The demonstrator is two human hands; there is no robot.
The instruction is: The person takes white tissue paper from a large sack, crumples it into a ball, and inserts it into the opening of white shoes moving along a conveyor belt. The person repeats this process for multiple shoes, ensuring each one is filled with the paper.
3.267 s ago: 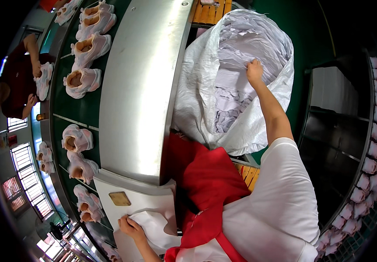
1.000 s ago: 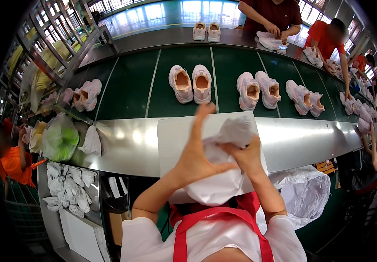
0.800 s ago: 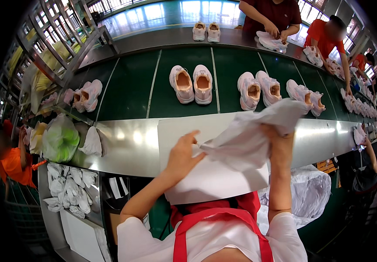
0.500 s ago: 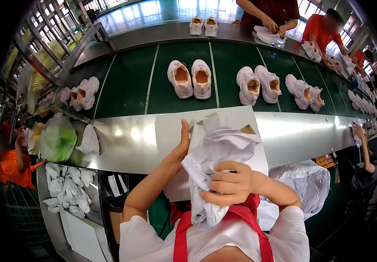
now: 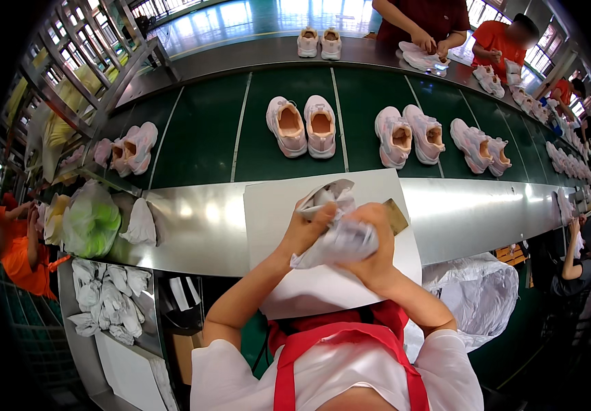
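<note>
Crumpled white tissue paper (image 5: 336, 243) is bunched between my two hands, above a stack of flat white sheets (image 5: 268, 205). My left hand (image 5: 307, 229) is closed round its left side, thumb laid across the paper. On the other side my right hand (image 5: 376, 240) grips the bunch; motion smears the paper there. A small brownish-gold piece (image 5: 396, 218) shows just beyond my right fingers, lying on the sheets. Beyond the sheets, a pair of pale pink sneakers (image 5: 320, 127) stands on the green conveyor belt.
More sneaker pairs (image 5: 410, 137) sit along the belt (image 5: 199, 130). On the steel ledge (image 5: 193, 212), left, are a plastic bag with green contents (image 5: 91, 219) and a white paper wad (image 5: 140, 222). Several paper wads (image 5: 107, 301) fill a tray below. Co-workers stand across the belt and both sides.
The paper, spread and hanging toward my body before, is now squeezed smaller over the sheets. My right hand has moved forward, and my left hand has closed on the paper. Sneakers shifted slightly right.
</note>
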